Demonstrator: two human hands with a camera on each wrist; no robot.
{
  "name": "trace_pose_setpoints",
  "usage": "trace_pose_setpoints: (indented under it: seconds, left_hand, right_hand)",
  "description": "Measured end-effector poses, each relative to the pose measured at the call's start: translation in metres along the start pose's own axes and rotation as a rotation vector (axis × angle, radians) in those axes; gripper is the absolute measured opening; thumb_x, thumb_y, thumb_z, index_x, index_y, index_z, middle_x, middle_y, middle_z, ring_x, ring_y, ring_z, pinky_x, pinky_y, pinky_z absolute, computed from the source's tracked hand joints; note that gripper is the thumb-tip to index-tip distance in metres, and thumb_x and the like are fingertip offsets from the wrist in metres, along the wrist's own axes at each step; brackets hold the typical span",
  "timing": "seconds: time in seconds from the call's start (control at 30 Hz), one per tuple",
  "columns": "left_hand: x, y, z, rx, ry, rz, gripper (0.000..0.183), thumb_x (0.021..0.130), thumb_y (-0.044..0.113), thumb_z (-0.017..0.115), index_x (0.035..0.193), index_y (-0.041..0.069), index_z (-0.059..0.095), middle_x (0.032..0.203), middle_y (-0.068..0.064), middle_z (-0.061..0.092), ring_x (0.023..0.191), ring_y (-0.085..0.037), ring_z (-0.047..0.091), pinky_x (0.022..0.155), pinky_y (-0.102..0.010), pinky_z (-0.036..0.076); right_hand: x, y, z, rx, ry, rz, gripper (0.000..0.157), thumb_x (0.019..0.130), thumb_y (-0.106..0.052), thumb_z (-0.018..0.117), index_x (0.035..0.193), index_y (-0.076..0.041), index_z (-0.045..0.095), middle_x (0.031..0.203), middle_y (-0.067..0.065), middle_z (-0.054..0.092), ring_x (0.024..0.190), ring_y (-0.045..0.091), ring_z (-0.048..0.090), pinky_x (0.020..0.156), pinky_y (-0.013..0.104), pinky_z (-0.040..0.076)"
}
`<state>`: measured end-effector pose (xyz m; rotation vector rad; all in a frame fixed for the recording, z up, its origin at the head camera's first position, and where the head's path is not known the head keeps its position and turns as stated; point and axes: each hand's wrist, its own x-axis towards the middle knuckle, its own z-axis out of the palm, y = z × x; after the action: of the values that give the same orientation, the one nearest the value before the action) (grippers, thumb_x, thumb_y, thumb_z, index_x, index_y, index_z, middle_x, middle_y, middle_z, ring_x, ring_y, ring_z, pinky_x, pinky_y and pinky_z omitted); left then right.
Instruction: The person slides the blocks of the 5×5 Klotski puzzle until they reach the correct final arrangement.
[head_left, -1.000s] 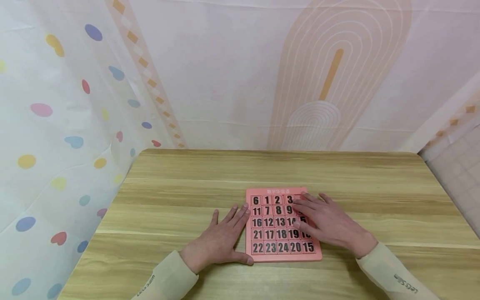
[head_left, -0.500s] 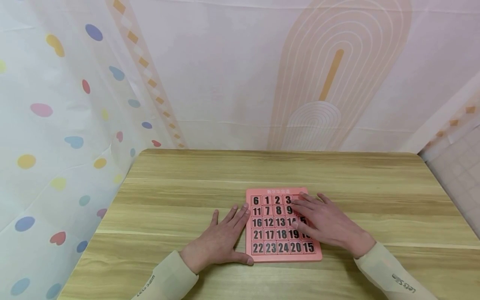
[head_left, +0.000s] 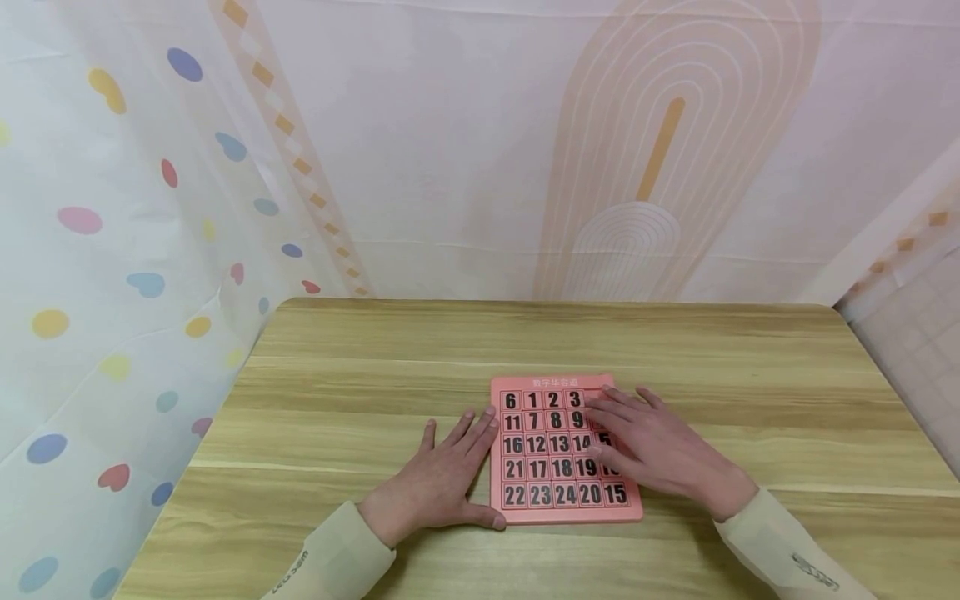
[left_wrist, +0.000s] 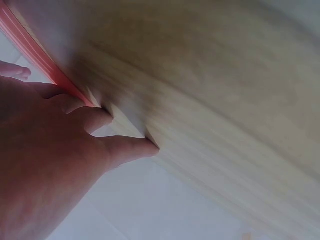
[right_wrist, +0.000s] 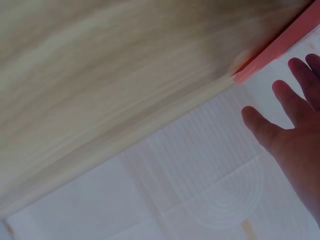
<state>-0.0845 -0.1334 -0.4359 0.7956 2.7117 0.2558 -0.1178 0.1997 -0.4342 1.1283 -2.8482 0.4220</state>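
Wood-grain surface with a pink number puzzle sitting on it
So the surface is a light yellowish-brown, with darker grain streaks running side to side and nicely rounded far corners. The puzzle lies flat on it, pretty much midway between the left and right edges and well apart from the far edge, its sides roughly squared up with the grain. The left hand is down there too, fingers spread, fingertips on the wood just beside the puzzle's left edge.

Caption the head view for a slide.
Pink number sliding puzzle on a wood-grain table, left hand along its left edge, right hand over its right side.
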Motion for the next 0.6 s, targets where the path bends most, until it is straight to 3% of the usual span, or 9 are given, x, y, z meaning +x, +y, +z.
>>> trace_pose_setpoints:
  seconds: [0.33,0.6]
  left_hand:
    - [0.000,0.001,0.000,0.003,-0.001,-0.005,0.126,0.076,0.083,0.067,0.165,0.006,0.022,0.173,-0.009,0.014,0.157,-0.035,0.017,0.116,-0.075,0.017]
    - [0.000,0.001,-0.001,-0.003,-0.010,-0.006,0.126,0.076,0.083,0.067,0.166,0.007,0.021,0.173,-0.009,0.014,0.157,-0.036,0.016,0.117,-0.075,0.017]
  right_hand:
    - [-0.017,0.000,-0.002,-0.030,0.063,-0.030,0.049,0.104,-0.046,0.060,0.134,-0.009,0.069,0.138,0.009,0.067,0.134,0.035,0.056,0.112,0.062,0.039]
    - [-0.026,0.000,0.000,-0.030,0.066,-0.055,0.052,0.101,-0.047,0.064,0.133,-0.006,0.070,0.135,0.010,0.069,0.131,0.030,0.060,0.110,0.060,0.042]
